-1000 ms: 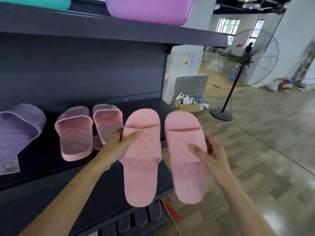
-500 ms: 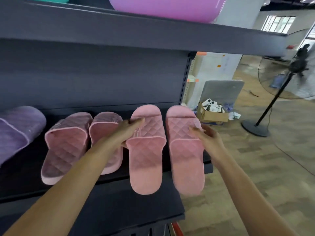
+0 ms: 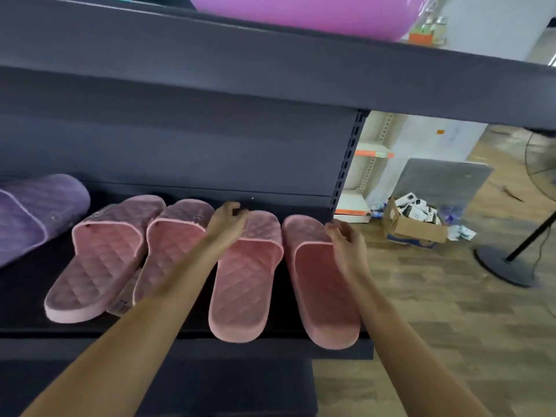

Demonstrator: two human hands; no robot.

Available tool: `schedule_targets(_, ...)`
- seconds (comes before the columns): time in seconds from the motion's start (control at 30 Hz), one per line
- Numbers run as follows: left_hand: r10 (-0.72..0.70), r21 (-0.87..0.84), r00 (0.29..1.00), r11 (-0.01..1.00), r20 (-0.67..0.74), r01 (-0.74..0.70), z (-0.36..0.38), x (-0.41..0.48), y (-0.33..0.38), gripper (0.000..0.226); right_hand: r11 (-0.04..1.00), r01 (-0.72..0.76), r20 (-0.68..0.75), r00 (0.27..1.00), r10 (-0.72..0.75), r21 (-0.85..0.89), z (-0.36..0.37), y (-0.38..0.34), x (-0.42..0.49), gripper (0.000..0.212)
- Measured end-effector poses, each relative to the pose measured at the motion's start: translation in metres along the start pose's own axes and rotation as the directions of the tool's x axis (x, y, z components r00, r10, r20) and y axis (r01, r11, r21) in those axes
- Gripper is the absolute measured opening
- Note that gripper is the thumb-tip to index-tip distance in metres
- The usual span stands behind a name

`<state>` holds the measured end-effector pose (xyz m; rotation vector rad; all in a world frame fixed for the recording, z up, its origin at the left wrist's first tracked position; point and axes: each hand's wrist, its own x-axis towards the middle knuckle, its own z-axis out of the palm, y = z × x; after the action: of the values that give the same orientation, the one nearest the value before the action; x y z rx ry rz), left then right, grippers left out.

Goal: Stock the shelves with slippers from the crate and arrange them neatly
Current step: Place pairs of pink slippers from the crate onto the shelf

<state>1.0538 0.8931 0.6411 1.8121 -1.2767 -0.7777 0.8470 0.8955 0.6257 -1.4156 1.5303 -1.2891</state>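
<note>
Left hand (image 3: pixel 229 221), right hand (image 3: pixel 346 240) grip pink slippers (image 3: pixel 240 284), dark shelf (image 3: pixel 27 299).

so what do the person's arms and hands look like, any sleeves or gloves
Both forearms are bare as far as the frame shows, with no sleeves. The left hand and right hand wear no gloves, and no watch, bracelet or ring is visible, though the picture is blurred.

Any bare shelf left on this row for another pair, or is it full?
Bare: dark metal shelf front-left, bordered by purple quilted slipper and left pink quilted pair. Crowded: right pink quilted pair, held by left hand and right hand, fills the right end.
</note>
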Motion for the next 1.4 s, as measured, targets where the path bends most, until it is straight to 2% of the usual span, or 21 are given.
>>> schedule_targets(0.07, 0.099, -0.013, 0.994, 0.995, 0.051, -0.098, -0.001, -0.004, -0.005, 0.041, 0.999, 0.023, 0.051, 0.998, -0.021, -0.033, 0.002, 0.004, -0.001, 0.041)
schedule_targets(0.13, 0.215, 0.051, 0.959, 0.972, 0.183, -0.228, 0.0, -0.013, -0.009, 0.049, 0.996, 0.055, 0.13, 0.99, -0.046, -0.068, 0.001, 0.01, -0.001, 0.056)
schedule_targets(0.27, 0.331, 0.095, 0.908, 0.926, 0.258, -0.364, 0.002, -0.015, -0.015, 0.083, 0.974, 0.195, 0.262, 0.952, -0.158, -0.12, -0.003, 0.016, 0.006, 0.062)
schedule_targets(0.4, 0.364, 0.221, 0.885, 0.875, 0.289, -0.432, 0.002, -0.01, -0.012, 0.094, 0.959, 0.239, 0.271, 0.943, -0.192, -0.15, -0.001, 0.016, 0.009, 0.055)
schedule_targets(0.6, 0.3, 0.278, 0.849, 0.852, 0.436, -0.444, -0.002, 0.006, 0.007, 0.098, 0.943, 0.238, 0.268, 0.948, -0.173, -0.232, 0.004, 0.007, 0.016, 0.052)
schedule_targets(0.73, 0.324, 0.305, 0.837, 0.823, 0.441, -0.479, -0.003, 0.015, 0.005, 0.104, 0.924, 0.253, 0.29, 0.942, -0.168, -0.286, 0.004, 0.002, 0.017, 0.051)
schedule_targets(0.87, 0.402, 0.308, 0.823, 0.787, 0.401, -0.535, -0.003, 0.014, -0.005, 0.096, 0.841, 0.343, 0.288, 0.928, -0.235, -0.419, 0.002, -0.005, 0.005, 0.049)
schedule_targets(1.0, 0.44, 0.387, 0.809, 0.719, 0.389, -0.577, -0.015, -0.002, -0.013, 0.062, 0.716, 0.442, 0.318, 0.895, -0.312, -0.54, -0.004, -0.011, -0.018, 0.052)
schedule_targets(1.17, 0.53, 0.496, 0.771, 0.592, 0.353, -0.635, -0.047, -0.035, -0.027, 0.057, 0.577, 0.462, 0.319, 0.886, -0.337, -0.674, -0.01, -0.022, -0.055, 0.057)
schedule_targets(1.27, 0.564, 0.522, 0.757, 0.56, 0.33, -0.644, -0.068, -0.061, -0.039, 0.057, 0.568, 0.44, 0.293, 0.895, -0.335, -0.695, -0.01, -0.026, -0.08, 0.056)
schedule_targets(1.4, 0.522, 0.538, 0.784, 0.578, 0.335, -0.614, -0.095, -0.089, -0.055, 0.056, 0.619, 0.446, 0.268, 0.892, -0.363, -0.646, -0.01, -0.03, -0.115, 0.054)
